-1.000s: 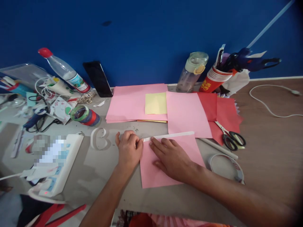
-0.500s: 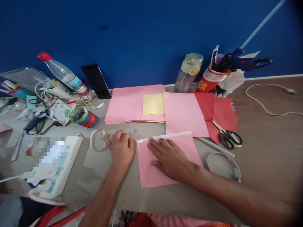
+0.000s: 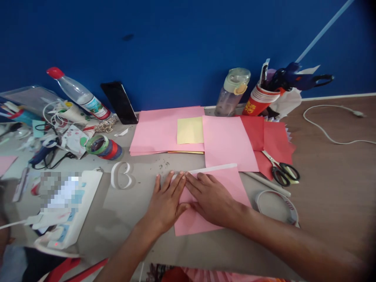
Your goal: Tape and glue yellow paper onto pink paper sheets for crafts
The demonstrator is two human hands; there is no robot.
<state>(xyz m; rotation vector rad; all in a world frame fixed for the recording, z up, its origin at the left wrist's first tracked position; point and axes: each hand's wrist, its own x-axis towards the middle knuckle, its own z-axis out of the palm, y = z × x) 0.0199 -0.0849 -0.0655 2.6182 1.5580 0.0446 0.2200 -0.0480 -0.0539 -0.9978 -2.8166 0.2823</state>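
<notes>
A pink paper sheet (image 3: 235, 184) lies on the grey table (image 3: 132, 211) in front of me, with a narrow white folded strip (image 3: 214, 169) along its far edge. My left hand (image 3: 167, 201) lies flat, fingers stretched out, over the sheet's left edge and near its top left corner. My right hand (image 3: 210, 197) also lies flat on the sheet, fingers spread and pointing left. The fingertips of both hands meet near the strip's left end. Neither hand holds anything.
Behind lie pink sheets (image 3: 164, 129), a yellow note (image 3: 190, 130) and red paper (image 3: 273, 139) with scissors (image 3: 280, 168). A clear bottle (image 3: 233, 92) and a red cup of tools (image 3: 260, 98) stand by the blue wall. Tape rolls (image 3: 104, 147), a phone (image 3: 119, 102) and a power strip (image 3: 67, 203) lie left.
My left hand was curled at the sheet's top left corner, then off to its left. It has now opened and moved right, flat onto the sheet's left edge. The right hand stayed put.
</notes>
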